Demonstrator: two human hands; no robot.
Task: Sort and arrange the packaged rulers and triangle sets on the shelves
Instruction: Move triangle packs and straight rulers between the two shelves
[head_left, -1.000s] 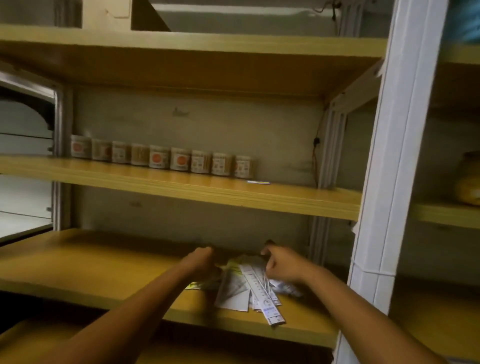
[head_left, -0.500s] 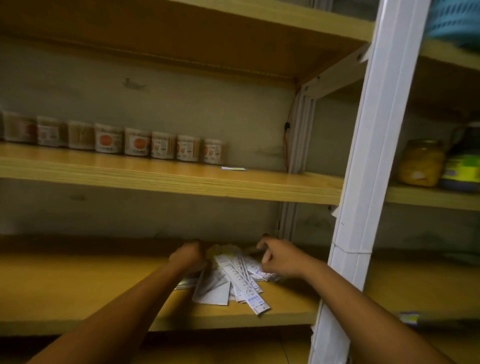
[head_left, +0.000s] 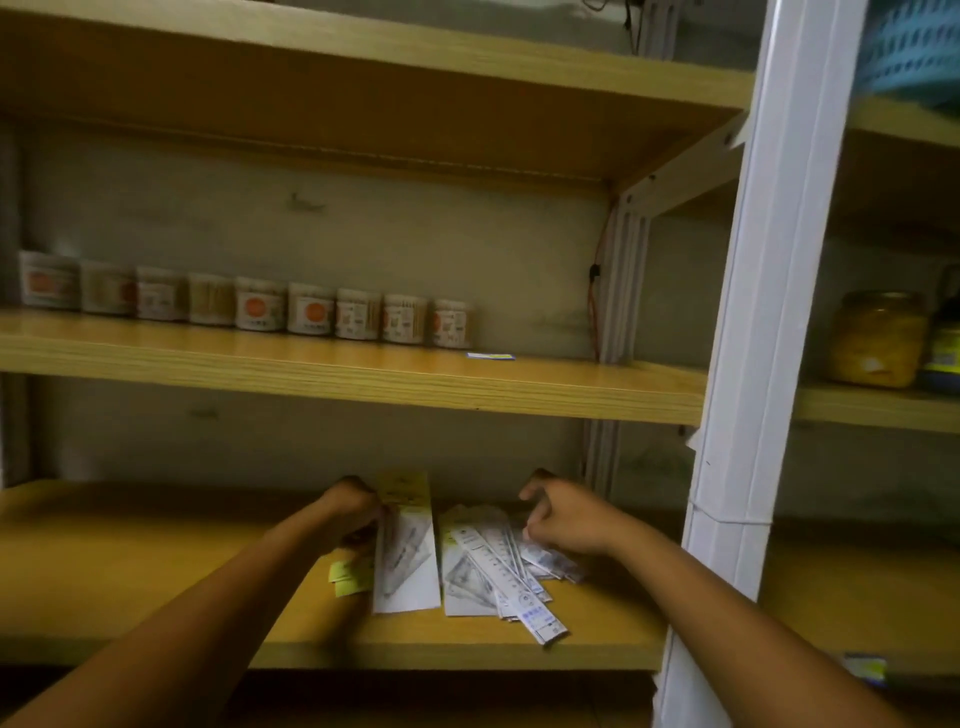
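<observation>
On the lower shelf (head_left: 156, 571), toward six o'clock in the view, the left hand (head_left: 350, 506) pinches the upper edge of a yellow-topped triangle-set packet (head_left: 405, 551), tilting it up off the board. Just beside it at three o'clock lies a loose heap of packaged rulers (head_left: 498, 566), one ruler (head_left: 519, 597) jutting toward five o'clock. Above that heap hovers the right hand (head_left: 566, 517), fingers curled; whether it grips a packet I cannot tell. Small jars (head_left: 311, 314) line the shelf at twelve o'clock
</observation>
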